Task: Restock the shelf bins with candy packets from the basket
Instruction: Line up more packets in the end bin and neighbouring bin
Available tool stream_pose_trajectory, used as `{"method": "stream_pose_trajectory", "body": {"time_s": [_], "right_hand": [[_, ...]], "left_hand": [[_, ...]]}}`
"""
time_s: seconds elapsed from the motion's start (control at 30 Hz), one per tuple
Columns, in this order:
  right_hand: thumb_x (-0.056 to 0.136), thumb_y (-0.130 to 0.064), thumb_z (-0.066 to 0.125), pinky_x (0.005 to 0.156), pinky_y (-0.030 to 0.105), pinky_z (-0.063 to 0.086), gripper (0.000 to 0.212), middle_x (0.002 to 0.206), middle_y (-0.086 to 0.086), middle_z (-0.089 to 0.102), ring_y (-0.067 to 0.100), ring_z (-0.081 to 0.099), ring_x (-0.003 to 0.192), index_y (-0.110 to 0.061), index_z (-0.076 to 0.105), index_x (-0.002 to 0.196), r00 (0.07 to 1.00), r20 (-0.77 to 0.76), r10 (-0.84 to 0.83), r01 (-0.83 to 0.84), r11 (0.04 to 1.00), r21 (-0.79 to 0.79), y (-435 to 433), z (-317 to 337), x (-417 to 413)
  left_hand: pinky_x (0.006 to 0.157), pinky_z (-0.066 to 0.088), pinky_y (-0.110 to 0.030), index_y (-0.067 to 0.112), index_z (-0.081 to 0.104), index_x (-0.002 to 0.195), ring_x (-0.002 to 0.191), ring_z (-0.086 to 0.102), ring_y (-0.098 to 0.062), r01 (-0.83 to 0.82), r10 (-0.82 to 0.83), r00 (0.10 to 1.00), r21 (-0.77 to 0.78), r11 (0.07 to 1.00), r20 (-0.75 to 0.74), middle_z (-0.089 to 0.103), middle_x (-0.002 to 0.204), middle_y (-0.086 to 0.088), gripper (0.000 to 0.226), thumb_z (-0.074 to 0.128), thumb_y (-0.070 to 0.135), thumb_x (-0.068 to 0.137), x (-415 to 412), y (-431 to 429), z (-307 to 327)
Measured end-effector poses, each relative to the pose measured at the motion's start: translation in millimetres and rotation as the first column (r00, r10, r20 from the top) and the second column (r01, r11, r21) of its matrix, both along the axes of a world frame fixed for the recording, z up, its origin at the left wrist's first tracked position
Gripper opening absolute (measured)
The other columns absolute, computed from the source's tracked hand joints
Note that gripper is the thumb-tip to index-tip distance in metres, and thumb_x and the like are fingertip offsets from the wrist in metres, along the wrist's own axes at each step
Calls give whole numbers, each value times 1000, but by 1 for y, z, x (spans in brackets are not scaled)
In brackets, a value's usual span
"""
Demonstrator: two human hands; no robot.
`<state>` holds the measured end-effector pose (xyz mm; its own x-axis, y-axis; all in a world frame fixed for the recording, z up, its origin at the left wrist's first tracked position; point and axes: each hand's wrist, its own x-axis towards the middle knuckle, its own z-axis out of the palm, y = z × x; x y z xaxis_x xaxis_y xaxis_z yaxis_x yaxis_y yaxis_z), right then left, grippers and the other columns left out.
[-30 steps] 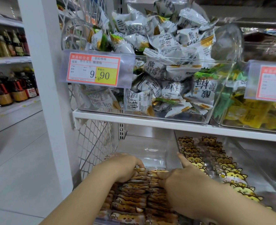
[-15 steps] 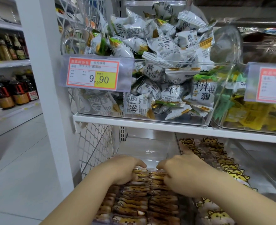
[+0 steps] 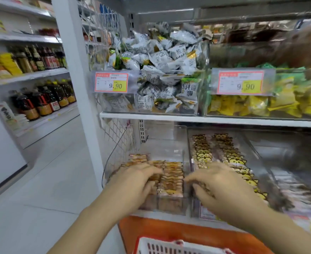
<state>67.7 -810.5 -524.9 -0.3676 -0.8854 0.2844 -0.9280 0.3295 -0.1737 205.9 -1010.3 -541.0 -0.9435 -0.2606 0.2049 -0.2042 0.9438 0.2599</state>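
A clear bin on the lower shelf holds rows of brown candy packets in its front half. My left hand lies over the left rows, fingers spread and touching the packets. My right hand hovers at the bin's right wall with loosely bent fingers; the blur hides whether it holds anything. A neighbouring bin on the right holds yellow cat-face packets. The red and white basket shows at the bottom edge, below my hands.
The upper shelf carries a bin of white packets and one of yellow-green packets, each with a 9.90 price tag. A white upright stands on the left, with bottles on shelves across the aisle.
The view has pulled back and the basket has come into sight. Both hands have drawn toward the bin's front; the right hand has shifted right to the bin wall.
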Motion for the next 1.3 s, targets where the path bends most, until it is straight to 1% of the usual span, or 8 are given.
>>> {"method": "stream_pose_trajectory", "body": {"time_s": [0.1, 0.43, 0.63, 0.7, 0.83, 1.0, 1.13, 1.3], "right_hand": [[86, -40, 41, 72, 32, 55, 32, 92, -21, 71, 5, 66, 85, -36, 69, 100, 992, 130, -10, 18, 998, -60, 39, -25, 21], [96, -29, 54, 87, 32, 54, 24, 113, -9, 71, 11, 65, 97, -28, 70, 113, 879, 381, -286, 100, 893, 439, 132, -205, 32], [97, -26, 51, 85, 28, 45, 28, 128, 0, 58, 19, 57, 106, -22, 63, 122, 793, 465, -395, -63, 705, 707, 150, -296, 17], [97, -25, 53, 95, 33, 44, 34, 136, 1, 51, 22, 54, 120, -21, 60, 130, 785, 466, -409, -124, 634, 764, 153, -320, 21], [96, -15, 51, 76, 32, 45, 16, 105, 7, 55, 12, 50, 79, -14, 59, 110, 784, 455, -422, -226, 489, 843, 167, -370, 47], [94, -25, 58, 84, 29, 46, 55, 133, 9, 56, 25, 59, 115, -17, 39, 145, 732, 455, -507, -221, 456, 862, 188, -414, 69], [82, -48, 66, 92, 36, 50, 78, 140, 7, 48, 27, 57, 117, -27, 29, 148, 756, 415, -506, -180, 448, 876, 191, -430, 70], [80, -44, 69, 94, 39, 48, 64, 135, 6, 50, 27, 52, 122, -24, 43, 135, 762, 329, -557, -117, 381, 917, 191, -448, 66]], "left_hand": [[95, 47, -29, 40, 57, 127, 113, 56, -4, 71, -72, 997, 43, 997, 34, 61, 124, 20, 30, 51, 31, 99, 25, 56, -14], [93, 53, -36, 30, 59, 130, 109, 61, -14, -70, -88, 867, 296, 953, 490, 63, 127, 8, 31, 49, 28, 101, 42, 148, -189], [96, 51, -38, 20, 61, 128, 116, 60, -26, -223, -133, 589, 318, 921, 797, 59, 136, -6, 32, 47, 25, 100, 66, 143, -292], [99, 50, -39, 18, 61, 128, 122, 57, -28, -241, -139, 563, 323, 915, 814, 55, 140, -9, 33, 45, 22, 100, 66, 140, -312], [94, 50, -37, 13, 55, 134, 117, 58, -29, -216, -163, 523, 316, 924, 836, 59, 130, -10, 35, 47, 21, 101, 68, 148, -349], [103, 45, -41, 29, 30, 153, 129, 51, -29, -230, -213, 451, 344, 910, 867, 29, 160, 0, 54, 44, 40, 103, 88, 164, -397], [90, 47, -36, 9, 47, 141, 119, 55, -33, -232, -273, 397, 383, 894, 876, 48, 144, -15, 43, 34, 30, 106, 90, 173, -409], [113, 32, -48, 0, 45, 137, 133, 34, -38, -271, -295, 353, 399, 876, 888, 40, 144, -19, 38, 32, 18, 106, 91, 171, -416]]}}
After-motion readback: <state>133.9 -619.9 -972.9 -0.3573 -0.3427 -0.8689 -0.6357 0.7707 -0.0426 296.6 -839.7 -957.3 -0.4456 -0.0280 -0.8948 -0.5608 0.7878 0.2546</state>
